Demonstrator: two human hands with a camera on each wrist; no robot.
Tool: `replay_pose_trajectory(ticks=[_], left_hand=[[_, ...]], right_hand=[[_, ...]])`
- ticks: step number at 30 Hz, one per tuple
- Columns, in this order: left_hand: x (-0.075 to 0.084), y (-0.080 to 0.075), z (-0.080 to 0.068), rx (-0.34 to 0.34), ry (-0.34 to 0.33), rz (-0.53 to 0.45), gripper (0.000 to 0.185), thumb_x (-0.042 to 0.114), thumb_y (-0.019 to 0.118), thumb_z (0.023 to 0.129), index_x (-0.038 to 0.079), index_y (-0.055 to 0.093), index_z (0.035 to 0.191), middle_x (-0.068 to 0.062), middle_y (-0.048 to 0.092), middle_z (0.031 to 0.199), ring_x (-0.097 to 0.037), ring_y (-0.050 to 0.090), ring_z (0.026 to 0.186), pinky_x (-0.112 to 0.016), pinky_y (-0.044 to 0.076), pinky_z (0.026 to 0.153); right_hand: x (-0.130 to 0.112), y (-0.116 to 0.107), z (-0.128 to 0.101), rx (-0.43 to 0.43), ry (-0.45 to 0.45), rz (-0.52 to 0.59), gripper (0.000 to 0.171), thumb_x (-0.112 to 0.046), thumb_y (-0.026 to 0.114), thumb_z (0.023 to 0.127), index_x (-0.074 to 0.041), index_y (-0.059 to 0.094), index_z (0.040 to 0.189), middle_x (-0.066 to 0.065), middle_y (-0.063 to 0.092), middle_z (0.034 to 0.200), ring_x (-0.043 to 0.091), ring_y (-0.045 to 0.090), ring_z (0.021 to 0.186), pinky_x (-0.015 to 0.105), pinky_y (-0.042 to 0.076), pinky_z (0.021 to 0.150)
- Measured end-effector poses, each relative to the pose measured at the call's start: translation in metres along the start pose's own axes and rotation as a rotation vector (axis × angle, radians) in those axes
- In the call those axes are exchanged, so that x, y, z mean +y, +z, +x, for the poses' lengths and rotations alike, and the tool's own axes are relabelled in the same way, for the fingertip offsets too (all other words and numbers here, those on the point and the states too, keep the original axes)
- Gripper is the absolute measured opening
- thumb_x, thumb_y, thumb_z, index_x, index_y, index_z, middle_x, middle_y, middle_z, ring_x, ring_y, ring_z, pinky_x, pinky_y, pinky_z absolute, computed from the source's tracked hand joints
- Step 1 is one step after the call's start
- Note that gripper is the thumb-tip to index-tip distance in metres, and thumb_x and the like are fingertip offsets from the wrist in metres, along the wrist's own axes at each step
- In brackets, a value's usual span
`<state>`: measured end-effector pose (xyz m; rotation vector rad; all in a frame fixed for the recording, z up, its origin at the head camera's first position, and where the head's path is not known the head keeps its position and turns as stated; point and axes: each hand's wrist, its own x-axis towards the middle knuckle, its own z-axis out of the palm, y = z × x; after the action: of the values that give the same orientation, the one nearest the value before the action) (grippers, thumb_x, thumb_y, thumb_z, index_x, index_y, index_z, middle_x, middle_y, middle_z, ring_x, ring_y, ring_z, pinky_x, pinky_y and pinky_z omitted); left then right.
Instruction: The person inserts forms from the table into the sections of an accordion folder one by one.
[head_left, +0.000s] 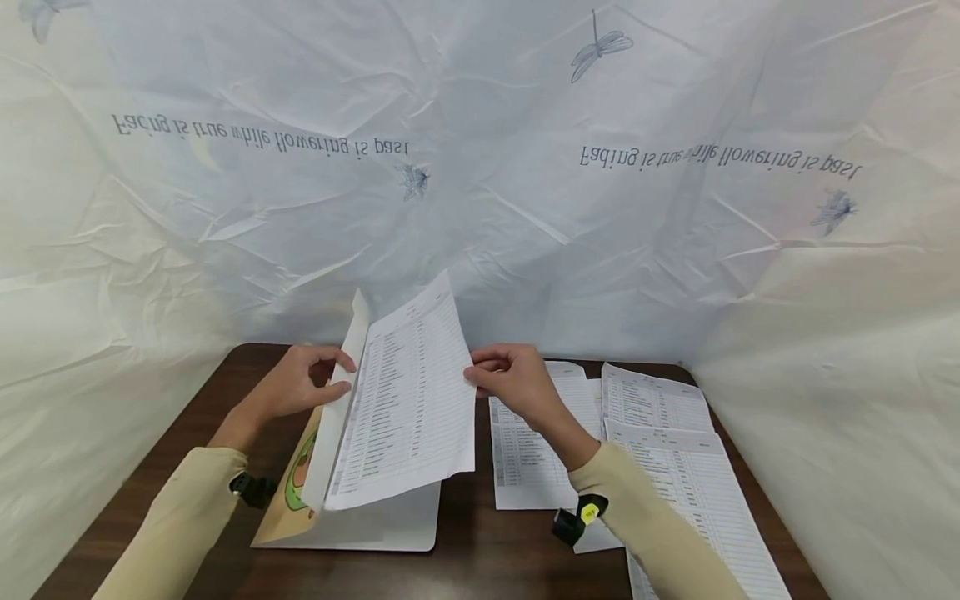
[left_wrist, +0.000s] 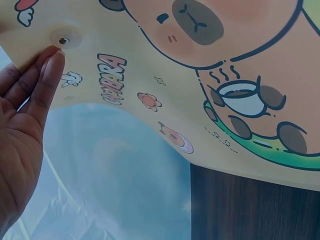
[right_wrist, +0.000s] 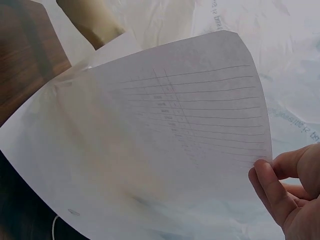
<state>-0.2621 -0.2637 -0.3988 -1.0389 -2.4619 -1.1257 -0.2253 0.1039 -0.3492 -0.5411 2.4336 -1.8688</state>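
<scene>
Left hand (head_left: 300,385) pinches raised flap of cartoon-printed file folder (head_left: 352,521), which lies on counter (head_left: 480,567) at 7 o'clock | right hand (head_left: 513,379) pinches right edge of printed sheet (head_left: 408,400), tilted over folder | loose printed sheets (head_left: 660,417) at 3 o'clock, on counter

Bright, even light, soft shadows; head view bends at its edges.
</scene>
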Motion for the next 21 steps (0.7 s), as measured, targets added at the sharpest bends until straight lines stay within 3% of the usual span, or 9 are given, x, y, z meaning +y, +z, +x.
replay_pose_trajectory(ticks=[17, 21], left_hand=[[0.001, 0.0, 0.001, 0.011, 0.007, 0.01, 0.02, 0.007, 0.079, 0.083, 0.015, 0.071, 0.099, 0.007, 0.053, 0.068, -0.007, 0.046, 0.053, -0.028, 0.041, 0.049], [0.0, 0.001, 0.001, 0.012, 0.008, 0.011, 0.02, 0.007, 0.08, 0.083, 0.014, 0.071, 0.099, 0.008, 0.051, 0.067, -0.005, 0.045, 0.053, -0.025, 0.04, 0.05]], right_hand=[[0.001, 0.037, 0.008, -0.023, 0.025, 0.102, 0.026, -0.003, 0.076, 0.089, 0.006, 0.073, 0.113, 0.018, 0.075, 0.096, 0.015, 0.073, 0.079, 0.038, 0.061, 0.073], [0.004, 0.046, 0.01, -0.026, 0.022, 0.08, 0.024, -0.001, 0.075, 0.089, 0.006, 0.073, 0.111, 0.017, 0.075, 0.094, 0.015, 0.073, 0.076, 0.034, 0.06, 0.071]])
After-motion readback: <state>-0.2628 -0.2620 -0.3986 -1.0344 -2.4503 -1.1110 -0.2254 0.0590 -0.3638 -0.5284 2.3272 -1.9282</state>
